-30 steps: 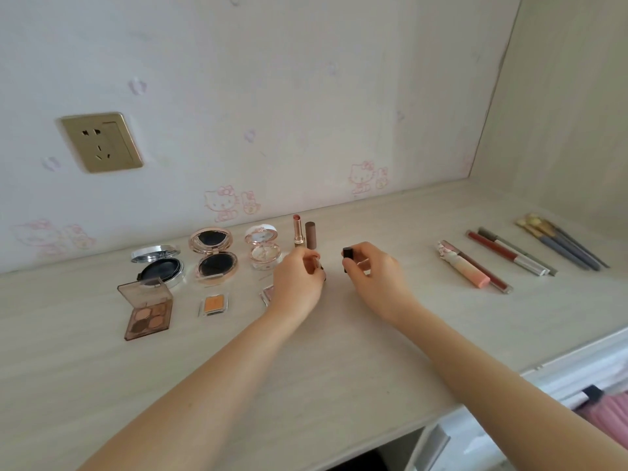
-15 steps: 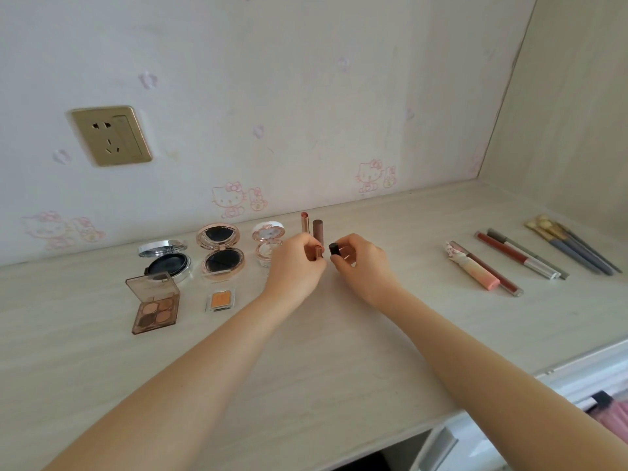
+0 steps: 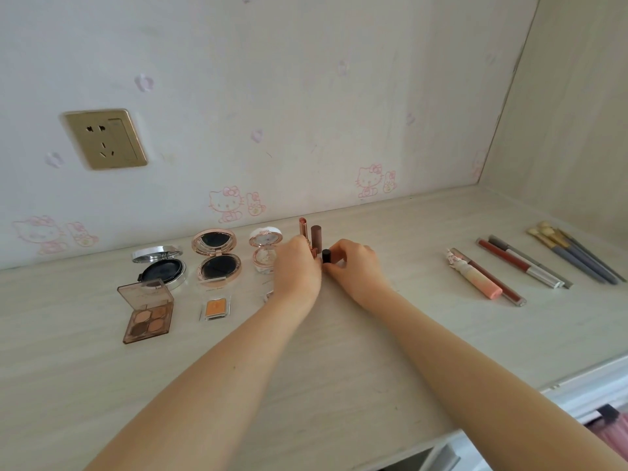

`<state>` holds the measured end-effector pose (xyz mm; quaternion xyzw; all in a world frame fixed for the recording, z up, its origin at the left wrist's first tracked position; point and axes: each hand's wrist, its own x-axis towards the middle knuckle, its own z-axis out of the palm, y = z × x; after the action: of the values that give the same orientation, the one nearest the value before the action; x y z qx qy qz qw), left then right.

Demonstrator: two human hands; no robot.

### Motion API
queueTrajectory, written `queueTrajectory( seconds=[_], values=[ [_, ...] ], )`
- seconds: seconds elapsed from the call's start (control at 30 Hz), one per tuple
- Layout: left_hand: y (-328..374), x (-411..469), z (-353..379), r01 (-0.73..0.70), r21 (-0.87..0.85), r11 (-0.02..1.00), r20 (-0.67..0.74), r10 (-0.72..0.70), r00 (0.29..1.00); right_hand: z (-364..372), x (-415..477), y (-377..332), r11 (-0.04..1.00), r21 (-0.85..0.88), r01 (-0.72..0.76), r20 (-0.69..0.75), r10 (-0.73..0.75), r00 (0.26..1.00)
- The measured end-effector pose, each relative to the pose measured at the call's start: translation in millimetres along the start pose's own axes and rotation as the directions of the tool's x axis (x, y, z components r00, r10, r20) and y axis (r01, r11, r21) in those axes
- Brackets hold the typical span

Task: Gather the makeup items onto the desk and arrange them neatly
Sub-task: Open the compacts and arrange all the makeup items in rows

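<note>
On the pale wooden desk (image 3: 339,351), my left hand (image 3: 296,268) pinches a small rose-gold lipstick tube (image 3: 314,252). Right against it, my right hand (image 3: 355,266) pinches a small black-capped piece (image 3: 326,255); the fingertips of both hands almost meet. Just behind them stand an open pink lipstick (image 3: 302,226) and a brown cap (image 3: 316,231), upright side by side. Left of my hands are three open compacts: silver (image 3: 159,266), rose-gold (image 3: 217,263) and small white (image 3: 266,249).
A brown eyeshadow palette (image 3: 147,316) and an orange single shadow (image 3: 215,307) lie front left. On the right lie a peach tube (image 3: 475,277), lip pencils (image 3: 516,263) and brushes (image 3: 571,253). A wall socket (image 3: 105,139) is upper left. The desk edge (image 3: 577,379) runs front right.
Both hands have moved together and back toward the two standing lipstick pieces, carrying the tube and the black-capped piece with them. The camera has tilted slightly.
</note>
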<state>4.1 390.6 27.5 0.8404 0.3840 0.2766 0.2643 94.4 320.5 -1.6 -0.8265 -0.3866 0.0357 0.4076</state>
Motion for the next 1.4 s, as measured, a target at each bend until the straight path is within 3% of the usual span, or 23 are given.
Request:
queueTrajectory(
  seconds=[0.33, 0.83, 1.4],
  values=[
    [-2.9, -4.2, 8.0, 0.038, -0.036, 0.999, 0.004, -0.038, 0.999, -6.2, 5.5, 0.5, 0.999, -0.037, 0.012, 0.026, -0.011, 1.0],
    [-1.0, -10.3, 24.2, 0.079, -0.016, 0.997, -0.133, -0.081, 0.988, -7.5, 16.2, 5.7, 0.997, -0.071, 0.031, 0.08, -0.026, 0.996],
    [-16.9, -17.7, 10.7, -0.093, -0.114, 0.989, -0.074, 0.085, 0.994, -8.8, 12.7, 5.6, 0.993, -0.087, 0.075, 0.067, -0.069, 0.995]
  ],
)
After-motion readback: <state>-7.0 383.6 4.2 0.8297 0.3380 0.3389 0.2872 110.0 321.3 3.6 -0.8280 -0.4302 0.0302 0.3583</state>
